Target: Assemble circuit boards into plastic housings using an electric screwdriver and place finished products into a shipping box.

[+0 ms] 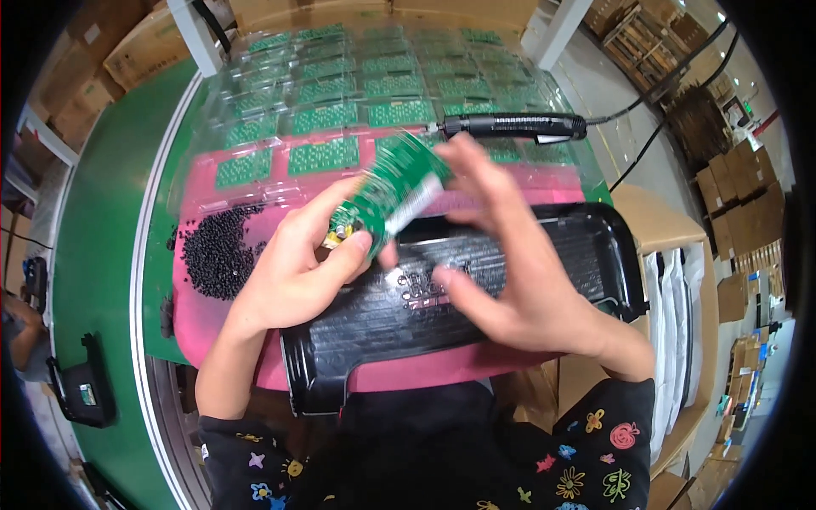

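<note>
Above the pink-topped table (476, 364), a green circuit board (398, 180) is held tilted in the person's left hand (293, 270), its grip closed along one end between thumb and fingers, near some yellow and silver parts. The right hand (531, 293) hangs beside it with fingers and thumb spread wide, apparently holding nothing; motion blur leaves unclear whether a fingertip brushes the board's far edge. Below both hands lies a long black plastic housing (374, 327), partly covered by them. The work looks to be at an early stage: this board is out in the hand and not seated in the housing, so any fitting and fastening seems undone. A heap of small black screws (217, 255) sits to the left, and the black electric screwdriver (514, 127) lies unheld at the back, by the clear plastic trays (282, 144). Many more green boards (323, 155) rest in those trays, which suggests plenty remains. Off to the far left, another black housing (95, 365) has a small green piece inside, perhaps a further unit.
</note>
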Motion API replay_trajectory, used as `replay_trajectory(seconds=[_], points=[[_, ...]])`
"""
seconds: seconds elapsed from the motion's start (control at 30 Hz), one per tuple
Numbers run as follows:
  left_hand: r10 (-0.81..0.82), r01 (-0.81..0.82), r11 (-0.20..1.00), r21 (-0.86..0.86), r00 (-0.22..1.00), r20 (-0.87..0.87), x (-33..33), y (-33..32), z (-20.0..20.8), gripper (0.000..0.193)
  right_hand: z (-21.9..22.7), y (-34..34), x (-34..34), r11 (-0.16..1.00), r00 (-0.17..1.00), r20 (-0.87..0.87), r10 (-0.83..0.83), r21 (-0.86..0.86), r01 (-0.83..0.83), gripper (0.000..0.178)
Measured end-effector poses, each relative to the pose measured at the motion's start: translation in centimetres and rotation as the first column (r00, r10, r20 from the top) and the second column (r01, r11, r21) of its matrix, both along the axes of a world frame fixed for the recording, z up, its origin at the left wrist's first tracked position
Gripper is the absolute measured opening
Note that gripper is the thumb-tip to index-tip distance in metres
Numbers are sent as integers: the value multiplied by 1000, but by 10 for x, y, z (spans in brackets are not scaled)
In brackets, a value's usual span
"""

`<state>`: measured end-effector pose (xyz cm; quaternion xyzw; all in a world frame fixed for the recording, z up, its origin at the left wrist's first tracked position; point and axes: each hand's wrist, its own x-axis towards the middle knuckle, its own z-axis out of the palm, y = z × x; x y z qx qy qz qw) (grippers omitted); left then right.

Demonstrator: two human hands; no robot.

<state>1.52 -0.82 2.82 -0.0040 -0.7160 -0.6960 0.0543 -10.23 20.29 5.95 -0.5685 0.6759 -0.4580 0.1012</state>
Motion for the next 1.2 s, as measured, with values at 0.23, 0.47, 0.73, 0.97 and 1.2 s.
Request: replay_trajectory(seconds=[0.23,0.47,0.73,0.97,1.2], points=[[-256,255,937,-239,966,28,-2,12,1,47,-13,28,-12,998,918,-392,-56,-45,42,62],[84,-88,966,-243,996,-28,-2,15,3,56,-33,47,-28,972,962,-160,-222,-115,206,54],[-109,164,763,-625,986,126,-7,19,-17,55,-66,59,-40,982,996,34,-89,168,82,53],[-97,244,660,-710,965,242,-9,22,-17,57,-66,57,-38,967,997,-63,-47,246,61,52],[-106,256,664,-703,962,250,-11,20,-18,58,-67,56,-36,960,995,-78,-67,267,86,53]])
